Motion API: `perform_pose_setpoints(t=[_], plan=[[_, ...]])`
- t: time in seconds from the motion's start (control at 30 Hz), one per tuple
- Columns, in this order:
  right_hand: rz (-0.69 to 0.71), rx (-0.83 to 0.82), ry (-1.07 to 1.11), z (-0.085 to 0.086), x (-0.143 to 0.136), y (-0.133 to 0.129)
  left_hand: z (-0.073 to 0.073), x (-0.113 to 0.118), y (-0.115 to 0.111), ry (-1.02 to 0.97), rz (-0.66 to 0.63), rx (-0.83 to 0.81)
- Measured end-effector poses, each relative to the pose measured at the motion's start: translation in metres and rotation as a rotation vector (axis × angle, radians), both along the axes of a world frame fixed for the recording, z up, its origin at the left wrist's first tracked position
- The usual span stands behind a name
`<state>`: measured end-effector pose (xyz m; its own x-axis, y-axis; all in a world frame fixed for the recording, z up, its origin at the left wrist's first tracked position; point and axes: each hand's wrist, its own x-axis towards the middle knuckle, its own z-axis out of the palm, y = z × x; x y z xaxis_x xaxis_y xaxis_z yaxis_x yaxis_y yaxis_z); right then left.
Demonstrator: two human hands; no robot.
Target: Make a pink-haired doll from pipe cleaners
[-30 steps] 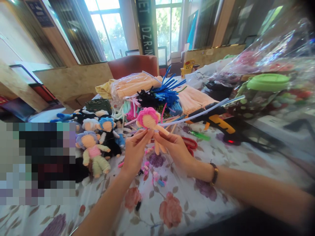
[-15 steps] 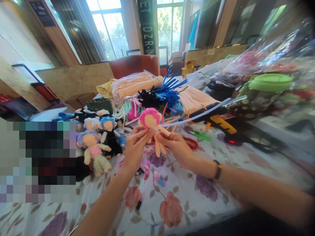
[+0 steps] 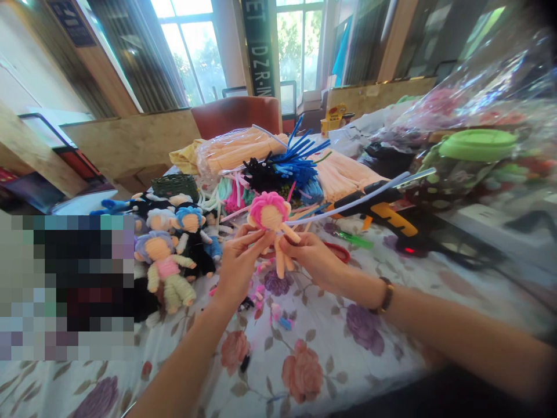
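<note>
A small doll (image 3: 270, 217) with pink hair, a blank peach face and peach limbs is held upright above the flowered tablecloth. The fingers of my left hand (image 3: 241, 258) pinch it at its left side, just under the head. My right hand (image 3: 314, 259) grips its body and arm from the other side, thumb in front. One doll arm sticks out toward my right hand, and the legs hang down between the hands. Behind the doll, a pale lilac stem (image 3: 348, 204) runs up to the right.
Finished-looking dolls (image 3: 167, 261) lie in a group at the left. Bundles of blue stems (image 3: 300, 162) and peach stems (image 3: 343, 177) lie behind. A black and orange glue gun (image 3: 394, 217) rests at the right, near a green-lidded jar (image 3: 476, 145). Small scraps (image 3: 276, 313) dot the tablecloth (image 3: 348, 377).
The doll has turned and shifted slightly to the right, so its legs now overlap more. Both hands keep hold of it and have barely moved.
</note>
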<state>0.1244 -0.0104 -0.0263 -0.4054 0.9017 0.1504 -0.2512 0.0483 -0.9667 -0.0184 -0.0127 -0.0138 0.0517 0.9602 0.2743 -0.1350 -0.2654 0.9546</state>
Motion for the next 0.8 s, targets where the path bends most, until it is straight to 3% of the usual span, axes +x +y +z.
perform_pose_setpoints(t=[0.27,0.5,0.8], plan=[[0.049,0.015,0.034,0.007,0.0,0.002,0.001,0.002,0.0,-0.068,0.037,-0.061],[-0.009,-0.171,0.112,0.011,0.0,0.004,0.004,0.005,-0.001,-0.188,0.084,-0.156],[-0.165,-0.018,-0.084,0.005,0.005,0.009,0.003,0.004,0.0,-0.161,0.06,-0.178]])
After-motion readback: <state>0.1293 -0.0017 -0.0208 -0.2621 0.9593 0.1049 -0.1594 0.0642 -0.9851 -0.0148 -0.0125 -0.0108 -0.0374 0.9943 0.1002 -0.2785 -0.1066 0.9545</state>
